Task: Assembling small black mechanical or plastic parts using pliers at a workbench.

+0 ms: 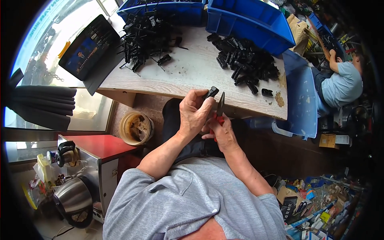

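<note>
1. A small black part (pixel 212 92) is held by the left hand (pixel 193 114); it is pinched between thumb and fingers, near the front edge of the table (pixel 176 78).
2. Red-handled pliers (pixel 220 107) are gripped by the right hand (pixel 225 135), with fingers closed around the handles. The tip is pointed upward, just beside the small black part; whether they are touching cannot be told.
3. On the table, a left heap (pixel 144 38) and a right heap (pixel 249 60) of black pieces are placed well apart.
</note>
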`<state>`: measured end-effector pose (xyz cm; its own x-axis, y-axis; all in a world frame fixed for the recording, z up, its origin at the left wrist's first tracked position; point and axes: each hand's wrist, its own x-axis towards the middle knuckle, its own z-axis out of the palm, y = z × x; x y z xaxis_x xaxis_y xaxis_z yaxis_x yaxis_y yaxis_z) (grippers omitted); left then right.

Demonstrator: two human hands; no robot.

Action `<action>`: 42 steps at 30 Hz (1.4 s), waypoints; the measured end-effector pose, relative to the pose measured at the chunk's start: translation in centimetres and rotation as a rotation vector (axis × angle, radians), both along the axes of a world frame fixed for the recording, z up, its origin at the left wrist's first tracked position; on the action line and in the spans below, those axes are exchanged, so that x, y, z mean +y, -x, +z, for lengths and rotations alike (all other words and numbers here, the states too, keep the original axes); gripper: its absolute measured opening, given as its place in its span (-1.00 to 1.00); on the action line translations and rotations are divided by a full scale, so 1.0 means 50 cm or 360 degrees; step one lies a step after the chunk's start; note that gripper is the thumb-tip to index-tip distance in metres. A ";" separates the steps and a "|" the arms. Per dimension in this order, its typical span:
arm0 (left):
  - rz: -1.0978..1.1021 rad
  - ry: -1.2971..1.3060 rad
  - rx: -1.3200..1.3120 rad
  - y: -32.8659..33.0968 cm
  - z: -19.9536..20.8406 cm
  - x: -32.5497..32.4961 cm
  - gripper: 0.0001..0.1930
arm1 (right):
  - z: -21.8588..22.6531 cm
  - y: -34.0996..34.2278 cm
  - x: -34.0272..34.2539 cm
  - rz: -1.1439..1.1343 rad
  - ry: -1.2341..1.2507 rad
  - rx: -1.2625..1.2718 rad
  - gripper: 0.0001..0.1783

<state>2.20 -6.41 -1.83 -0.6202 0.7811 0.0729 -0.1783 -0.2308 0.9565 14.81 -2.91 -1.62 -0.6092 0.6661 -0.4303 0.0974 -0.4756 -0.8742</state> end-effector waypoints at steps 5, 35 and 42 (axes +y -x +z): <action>0.0011 -0.0001 0.0033 -0.005 0.002 0.002 -0.78 | -0.014 -0.002 -0.004 0.0061 -0.0077 -0.0075 -0.56; 0.0044 0.0150 0.0387 -0.007 0.014 0.011 -0.83 | -0.021 0.017 -0.011 0.0034 -0.0034 -0.0038 -0.75; -0.0028 0.0275 0.0772 0.017 0.046 0.031 -0.87 | -0.019 -0.002 -0.004 -0.0157 0.0082 0.0010 -0.69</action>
<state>1.35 -4.88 0.48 -0.5335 0.8173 0.2178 0.2930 -0.0630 0.9540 14.89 -3.10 -2.57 -0.5445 0.7000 -0.4622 0.0427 -0.5271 -0.8487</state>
